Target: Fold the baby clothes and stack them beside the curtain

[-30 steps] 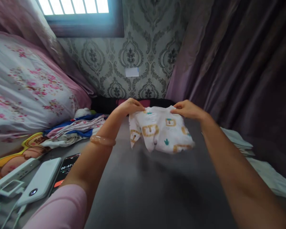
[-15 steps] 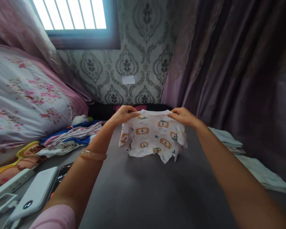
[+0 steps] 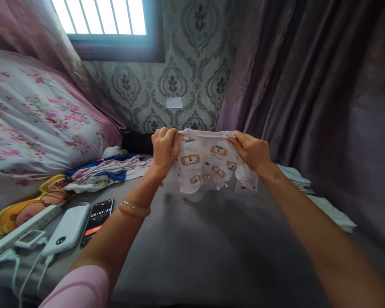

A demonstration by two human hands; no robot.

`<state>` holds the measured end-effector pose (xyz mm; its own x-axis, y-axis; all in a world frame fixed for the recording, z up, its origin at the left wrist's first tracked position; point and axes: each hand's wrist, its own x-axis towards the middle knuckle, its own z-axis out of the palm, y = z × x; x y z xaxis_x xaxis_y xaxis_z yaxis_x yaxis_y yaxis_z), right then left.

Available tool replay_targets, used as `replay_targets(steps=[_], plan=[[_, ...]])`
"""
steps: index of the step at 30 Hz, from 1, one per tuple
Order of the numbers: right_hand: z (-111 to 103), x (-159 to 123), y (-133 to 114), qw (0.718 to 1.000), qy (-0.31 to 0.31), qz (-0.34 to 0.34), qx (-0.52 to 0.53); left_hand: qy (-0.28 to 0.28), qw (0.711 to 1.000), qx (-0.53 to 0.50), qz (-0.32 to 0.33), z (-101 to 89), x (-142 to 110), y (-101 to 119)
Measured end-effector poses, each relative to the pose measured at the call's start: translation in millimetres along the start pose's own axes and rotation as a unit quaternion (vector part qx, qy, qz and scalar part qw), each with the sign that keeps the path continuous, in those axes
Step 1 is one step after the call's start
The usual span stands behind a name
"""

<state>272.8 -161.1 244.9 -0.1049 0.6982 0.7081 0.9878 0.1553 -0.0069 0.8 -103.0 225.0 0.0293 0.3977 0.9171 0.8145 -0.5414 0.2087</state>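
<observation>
A small white shirt point(image 3: 208, 160) with a print of tan lion faces hangs between my hands, its neckline uppermost and its lower hem over the grey sheet point(image 3: 192, 248). My left hand point(image 3: 165, 147) is closed on the shoulder at the left end of the collar. At the other end of the collar, my right hand point(image 3: 252, 152) pinches the opposite shoulder, thumb in front. One sleeve dangles below my right hand; the other is mostly hidden behind my left hand and forearm.
Left lie rumpled clothes point(image 3: 112, 171), a yellow cartoon cushion point(image 3: 35, 203), a power strip point(image 3: 25, 231), a white power bank point(image 3: 67, 229) with cables and a phone point(image 3: 98, 218) showing a timer. Folded white cloths point(image 3: 332, 211) lie right, by the dark curtain point(image 3: 308, 85).
Both hands have risen with the shirt, lifting it higher off the sheet. My left hand has turned so its back faces me. The view has shifted slightly.
</observation>
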Motion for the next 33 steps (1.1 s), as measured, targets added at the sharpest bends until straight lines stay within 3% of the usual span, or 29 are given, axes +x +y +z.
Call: replay_targets(steps=[3,7,11,14,17,20,22,27,33], plan=[[-22.7,-13.0,-2.9,1.000,0.008,-0.019,0.006,0.043,0.997,0.034,0.057,-26.3,-9.1,2.4],[-61.8,-24.6,-7.6,0.996,-0.006,-0.072,0.043,0.039,0.987,0.064,0.140,-68.0,-11.1,1.6],[-86.5,-20.2,-6.4,0.984,-0.078,-0.048,0.150,-0.008,0.982,0.068,0.175,-98.6,-1.4,4.4],[-78.3,-10.9,0.7,0.964,-0.154,-0.021,0.218,-0.076,0.981,0.045,0.173,-99.6,5.9,2.2],[-45.3,-7.0,9.2,0.937,-0.245,-0.028,0.249,-0.197,0.968,-0.002,0.153,-75.1,1.5,-13.2],[5.2,-15.0,15.1,0.917,-0.325,-0.053,0.227,-0.344,0.932,-0.043,0.110,-29.3,-23.3,-38.4],[42.7,-26.4,16.9,0.918,-0.354,-0.052,0.171,-0.395,0.914,-0.036,0.081,5.8,-49.7,-54.3],[120.1,-60.6,15.2,0.914,-0.400,-0.026,0.064,-0.444,0.896,0.001,-0.009,76.0,-115.0,-73.7],[163.0,-76.2,14.0,0.921,-0.388,0.017,0.038,-0.450,0.890,0.028,-0.070,116.9,-142.1,-78.8]])
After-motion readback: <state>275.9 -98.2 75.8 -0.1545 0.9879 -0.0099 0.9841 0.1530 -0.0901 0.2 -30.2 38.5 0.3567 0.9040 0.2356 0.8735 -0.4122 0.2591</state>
